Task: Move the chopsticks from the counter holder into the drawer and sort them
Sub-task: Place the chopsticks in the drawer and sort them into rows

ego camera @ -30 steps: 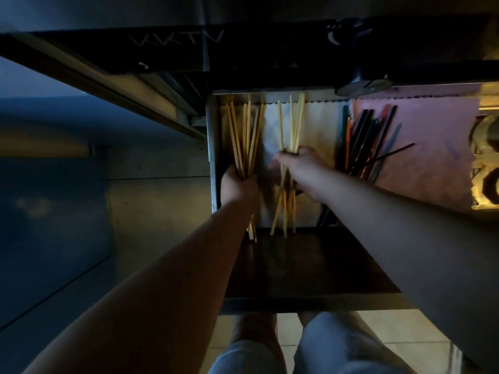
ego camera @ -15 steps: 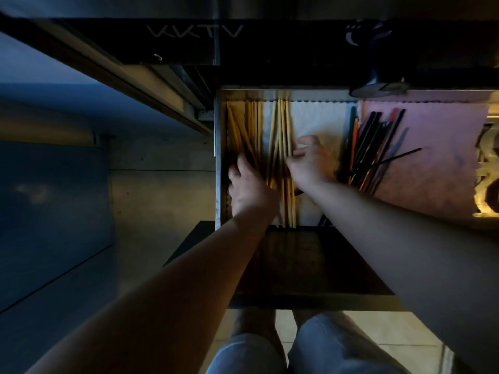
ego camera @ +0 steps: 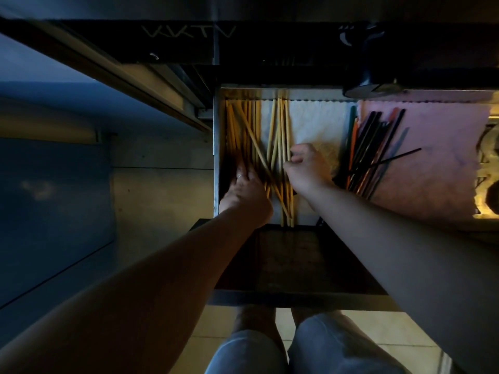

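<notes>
While over the drawer [ego camera: 217,147], both hands [ego camera: 247,197] palm-down on chopsticks [ego camera: 279,136].

a white liner [ego camera: 313,122] lies in the middle, a pink cloth [ego camera: 442,157] spreads to its right, frayed along the near edge. up top, a dark round object [ego camera: 370,79] hangs over the far edge, under a black panel with pale scratched lettering [ego camera: 189,32]. at far right, a yellow-lit patterned thing [ego camera: 488,171], too cropped to tell. down low, tan floor tiles [ego camera: 359,330] and grey shorts [ego camera: 324,346] over both knees.
</notes>
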`<state>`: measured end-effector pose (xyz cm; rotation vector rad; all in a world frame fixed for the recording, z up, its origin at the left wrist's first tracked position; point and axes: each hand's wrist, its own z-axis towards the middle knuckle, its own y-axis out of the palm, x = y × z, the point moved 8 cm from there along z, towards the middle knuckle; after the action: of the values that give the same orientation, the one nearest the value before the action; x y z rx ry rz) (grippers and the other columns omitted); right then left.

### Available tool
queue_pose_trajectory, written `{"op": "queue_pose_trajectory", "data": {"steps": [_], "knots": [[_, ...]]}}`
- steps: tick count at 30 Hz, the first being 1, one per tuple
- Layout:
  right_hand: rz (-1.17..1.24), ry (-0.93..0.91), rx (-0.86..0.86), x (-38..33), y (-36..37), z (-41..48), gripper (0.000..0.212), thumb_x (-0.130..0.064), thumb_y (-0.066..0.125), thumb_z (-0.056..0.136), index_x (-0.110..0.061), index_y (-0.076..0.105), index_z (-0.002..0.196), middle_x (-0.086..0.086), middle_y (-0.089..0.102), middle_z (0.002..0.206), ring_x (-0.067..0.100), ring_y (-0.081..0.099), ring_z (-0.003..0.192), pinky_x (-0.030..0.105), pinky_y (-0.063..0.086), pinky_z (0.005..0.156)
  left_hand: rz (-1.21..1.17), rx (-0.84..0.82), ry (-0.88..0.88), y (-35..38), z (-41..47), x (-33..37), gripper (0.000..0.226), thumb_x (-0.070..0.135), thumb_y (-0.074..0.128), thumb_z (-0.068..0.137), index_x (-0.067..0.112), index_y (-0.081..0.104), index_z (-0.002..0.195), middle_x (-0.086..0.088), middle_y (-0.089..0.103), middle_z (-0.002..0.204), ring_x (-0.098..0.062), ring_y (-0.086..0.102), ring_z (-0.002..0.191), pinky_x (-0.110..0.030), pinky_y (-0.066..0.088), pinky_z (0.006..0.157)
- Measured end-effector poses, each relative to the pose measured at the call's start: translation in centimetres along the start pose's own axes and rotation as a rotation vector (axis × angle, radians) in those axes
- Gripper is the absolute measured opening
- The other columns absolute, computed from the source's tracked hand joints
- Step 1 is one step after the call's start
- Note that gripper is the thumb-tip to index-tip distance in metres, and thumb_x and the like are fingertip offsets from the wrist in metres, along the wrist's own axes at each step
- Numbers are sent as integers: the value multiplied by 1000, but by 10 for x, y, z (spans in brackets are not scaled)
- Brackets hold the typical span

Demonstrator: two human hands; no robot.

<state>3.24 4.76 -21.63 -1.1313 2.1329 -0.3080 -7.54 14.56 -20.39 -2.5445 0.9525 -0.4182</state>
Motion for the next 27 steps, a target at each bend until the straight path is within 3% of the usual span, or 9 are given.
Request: {"op": "queue_pose_trajectory", "data": {"steps": [7,13,18,20,23,27], "knots": [[-7,-6,-25,-2,3,-4,40,-16,57,90,-17,53,130,3,60,122,21,59,111,33,49,94,-53,21,39,-3,2,1,94,39,51,97,17,-22,152,-4,-26,160,-29,2,150,-44,17,118],[-2,-13,-51,-2,2,-7,40,-15,55,92,-16,52,132,4,60,123,21,59,110,29,48,90,-88,53,-19,-9,4,2,86,40,51,97,11,-5,156,-3,-27,160,-31,11,149,-48,25,115],[1,5,-66,3,2,-7,35,-17,53,93,-20,57,128,0,61,123,17,58,112,26,47,88,61,123,107,-6,7,7,90,35,49,98,26,-22,152,6,-41,153,-25,-9,150,-52,27,115],[10,17,-64,6,1,-7,35,-18,53,93,-19,58,127,0,62,124,17,59,113,26,46,91,127,93,146,-2,10,7,92,33,54,96,34,-20,152,8,-40,153,-23,-11,150,-54,30,113],[17,16,-87,8,2,-6,36,-16,53,93,-16,57,128,2,61,127,18,57,116,27,44,96,188,101,182,-2,12,7,90,30,55,94,34,-13,153,12,-40,153,-17,-18,148,-54,29,113],[31,17,-88,9,2,-5,36,-15,53,92,-15,58,128,4,62,127,19,58,117,33,46,102,208,85,212,2,10,7,94,37,54,93,32,-18,152,14,-34,156,-13,-22,147,-55,24,115]]}}
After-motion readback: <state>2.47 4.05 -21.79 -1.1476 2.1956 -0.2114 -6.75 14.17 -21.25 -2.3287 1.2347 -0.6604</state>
